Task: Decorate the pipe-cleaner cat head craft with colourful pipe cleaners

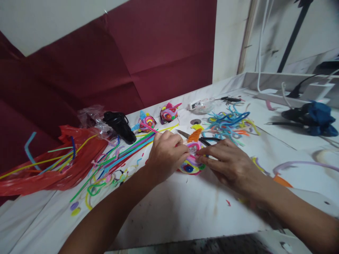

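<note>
A colourful pipe-cleaner fish figure (189,168), with pink, yellow, blue and green coils, sits between my two hands low over the table. My left hand (167,152) is closed on its left side. On the other side, my right hand (231,160) presses its fingers against the figure's upper part, where something clear and shiny shows. An orange ridged piece (195,135) sticks up behind the figure. Scissors (182,133) with black handles lie just beyond, partly hidden by the figure and my right fingers. A pink pipe cleaner (149,126) shows beyond my left knuckles.
Two similar figures, one (147,123) with blue parts and one pink (169,113), stand behind. Loose pipe cleaners (227,121) pile at the back right. More lie left, by a red plastic bag (79,165) and a black object (120,126). A power strip (275,96) is far right.
</note>
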Demonstrator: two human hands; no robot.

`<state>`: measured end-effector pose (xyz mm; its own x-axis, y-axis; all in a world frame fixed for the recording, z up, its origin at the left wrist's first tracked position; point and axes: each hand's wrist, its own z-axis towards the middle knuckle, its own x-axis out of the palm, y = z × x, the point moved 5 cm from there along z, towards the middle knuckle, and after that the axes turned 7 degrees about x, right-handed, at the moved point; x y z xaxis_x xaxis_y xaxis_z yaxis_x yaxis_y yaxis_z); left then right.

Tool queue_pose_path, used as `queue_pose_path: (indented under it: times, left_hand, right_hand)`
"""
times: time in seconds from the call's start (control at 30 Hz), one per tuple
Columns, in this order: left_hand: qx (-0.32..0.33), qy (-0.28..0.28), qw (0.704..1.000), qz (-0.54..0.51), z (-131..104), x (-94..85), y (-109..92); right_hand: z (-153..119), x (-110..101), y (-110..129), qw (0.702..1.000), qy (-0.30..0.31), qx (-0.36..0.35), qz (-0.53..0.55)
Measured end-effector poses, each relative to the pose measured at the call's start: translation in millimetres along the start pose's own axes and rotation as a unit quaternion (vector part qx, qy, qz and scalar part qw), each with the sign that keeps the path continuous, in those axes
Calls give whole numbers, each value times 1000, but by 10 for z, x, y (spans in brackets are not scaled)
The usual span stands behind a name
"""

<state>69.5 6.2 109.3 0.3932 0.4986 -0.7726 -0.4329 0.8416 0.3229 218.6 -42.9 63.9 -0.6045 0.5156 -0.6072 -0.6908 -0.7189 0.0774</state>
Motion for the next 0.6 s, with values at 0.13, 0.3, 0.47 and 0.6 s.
queue_pose_path:
  times: [0.13, 0.3, 0.47, 0.6]
  left_hand:
    - [6, 24, 1000, -15, -8, -6, 20]
    - [46, 38, 998, -16, -31, -17, 23]
    - [72, 27, 997, 10, -66, -20, 21]
    - [81, 21, 996, 31, -94, -53, -20]
  right_hand:
    - [-2, 4, 0, 1000, -2, -1, 3]
    - [-14, 18, -5, 1000, -2, 5, 11]
    - [-8, 16, -2, 1000, -6, 5, 6]
    - [-3, 17, -1, 1000, 1, 4, 7]
